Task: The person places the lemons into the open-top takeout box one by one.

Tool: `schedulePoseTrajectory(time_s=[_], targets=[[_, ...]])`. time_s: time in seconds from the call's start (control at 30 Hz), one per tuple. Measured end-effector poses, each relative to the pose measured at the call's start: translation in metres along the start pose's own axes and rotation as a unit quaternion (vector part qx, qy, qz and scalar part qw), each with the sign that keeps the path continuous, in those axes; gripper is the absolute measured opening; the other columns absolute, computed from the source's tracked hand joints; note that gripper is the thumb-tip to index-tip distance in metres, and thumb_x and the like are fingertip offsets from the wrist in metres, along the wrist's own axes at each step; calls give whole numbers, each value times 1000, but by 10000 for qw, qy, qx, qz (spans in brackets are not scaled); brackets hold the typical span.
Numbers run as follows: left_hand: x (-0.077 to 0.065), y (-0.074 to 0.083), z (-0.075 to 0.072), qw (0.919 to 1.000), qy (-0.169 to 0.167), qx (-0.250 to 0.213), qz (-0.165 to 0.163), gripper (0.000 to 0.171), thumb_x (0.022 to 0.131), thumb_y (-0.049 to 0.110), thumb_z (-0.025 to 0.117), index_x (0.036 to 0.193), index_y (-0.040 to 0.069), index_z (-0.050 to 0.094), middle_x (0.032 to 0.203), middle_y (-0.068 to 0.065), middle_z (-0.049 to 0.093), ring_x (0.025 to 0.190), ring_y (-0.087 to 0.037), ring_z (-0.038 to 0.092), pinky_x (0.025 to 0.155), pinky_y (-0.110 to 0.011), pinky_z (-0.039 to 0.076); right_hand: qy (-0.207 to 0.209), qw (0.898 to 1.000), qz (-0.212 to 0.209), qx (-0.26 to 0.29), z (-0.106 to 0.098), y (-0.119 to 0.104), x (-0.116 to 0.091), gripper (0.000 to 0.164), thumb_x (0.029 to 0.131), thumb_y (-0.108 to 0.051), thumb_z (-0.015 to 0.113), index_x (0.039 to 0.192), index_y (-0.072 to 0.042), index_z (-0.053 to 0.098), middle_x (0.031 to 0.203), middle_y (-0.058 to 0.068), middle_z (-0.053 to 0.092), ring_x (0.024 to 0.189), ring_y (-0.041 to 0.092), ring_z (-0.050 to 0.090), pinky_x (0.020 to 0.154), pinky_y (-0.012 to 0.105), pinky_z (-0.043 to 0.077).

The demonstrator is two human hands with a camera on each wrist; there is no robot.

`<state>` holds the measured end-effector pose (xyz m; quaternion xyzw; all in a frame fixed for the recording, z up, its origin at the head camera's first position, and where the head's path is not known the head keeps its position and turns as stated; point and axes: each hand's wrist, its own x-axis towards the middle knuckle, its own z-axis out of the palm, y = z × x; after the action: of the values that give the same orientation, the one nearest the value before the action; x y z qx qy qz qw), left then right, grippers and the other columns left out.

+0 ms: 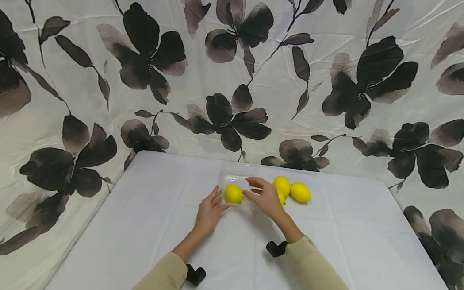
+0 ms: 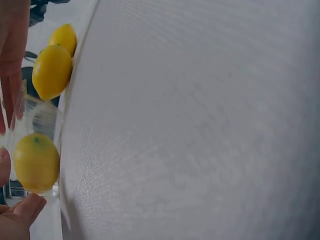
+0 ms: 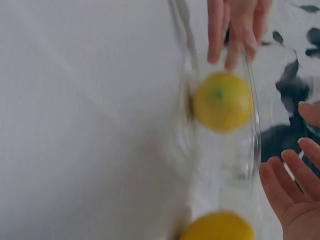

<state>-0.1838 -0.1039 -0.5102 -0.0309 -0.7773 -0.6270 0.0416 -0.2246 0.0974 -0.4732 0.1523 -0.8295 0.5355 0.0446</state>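
A yellow lemon (image 1: pixel 233 193) sits inside a clear plastic container (image 1: pixel 236 178), between my two hands. My left hand (image 1: pixel 209 213) is at the container's left end, its fingers fairly straight and the fingertips (image 3: pixel 232 55) right at the wall beside the lemon. On the other side, my right hand (image 1: pixel 268 199) hovers at the container's right, fingers spread and slightly bent, holding nothing. Just beyond that hand lie more lemons: one at the back (image 1: pixel 281 186), another to the right (image 1: pixel 300 192), and a third (image 1: pixel 281 197) partly hidden behind the hand.
All this stands on a table with a white cloth (image 1: pixel 148 203), toward its far edge. A floral curtain (image 1: pixel 292 92) hangs directly behind and around the table. Dark wrist-worn devices (image 1: pixel 277 249) stick out by the sleeves.
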Motion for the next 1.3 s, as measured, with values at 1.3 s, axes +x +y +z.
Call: schedulePoseTrajectory(time_s=[1.3], targets=[[2, 5, 7, 9985, -29, 533, -104, 74, 91, 10, 71, 151, -4, 31, 147, -23, 48, 129, -36, 53, 101, -42, 50, 593, 9791, 1828, -663, -150, 95, -26, 61, 89, -27, 75, 142, -9, 52, 151, 15, 45, 138, 37, 44, 113, 49, 43]])
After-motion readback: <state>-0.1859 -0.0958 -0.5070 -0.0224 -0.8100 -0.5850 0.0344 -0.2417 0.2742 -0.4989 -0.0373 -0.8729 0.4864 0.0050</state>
